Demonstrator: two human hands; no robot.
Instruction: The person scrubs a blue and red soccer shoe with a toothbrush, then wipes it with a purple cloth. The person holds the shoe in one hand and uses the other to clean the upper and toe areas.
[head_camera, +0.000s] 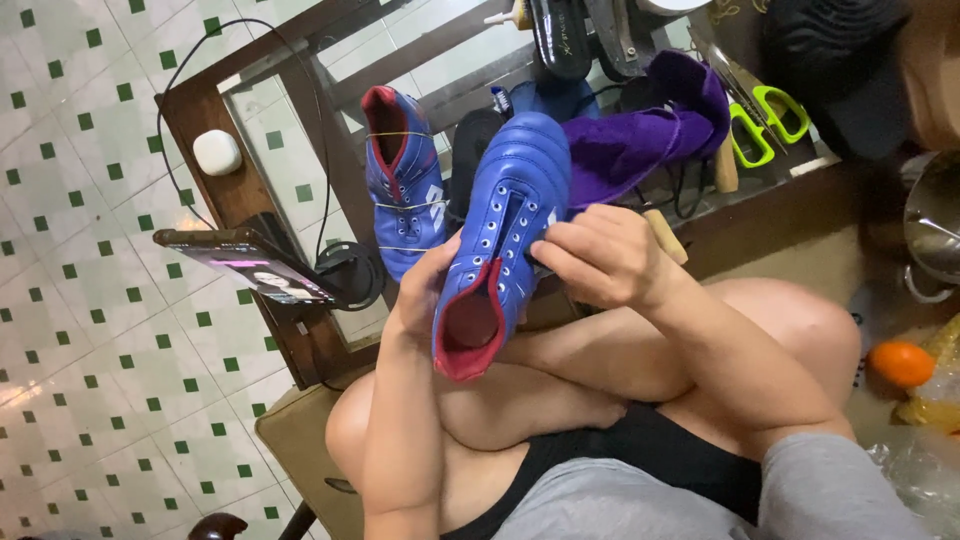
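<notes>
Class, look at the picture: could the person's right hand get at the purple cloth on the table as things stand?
Probably yes: the right hand is at the held blue shoe, and the purple cloth lies just beyond with nothing between.

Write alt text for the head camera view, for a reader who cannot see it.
A seated person holds a blue laceless boot with red lining, left hand under its side, right hand at the eyelets. Its mate, bound with rubber bands, rests on a glass table beside a purple cloth and a phone.
</notes>
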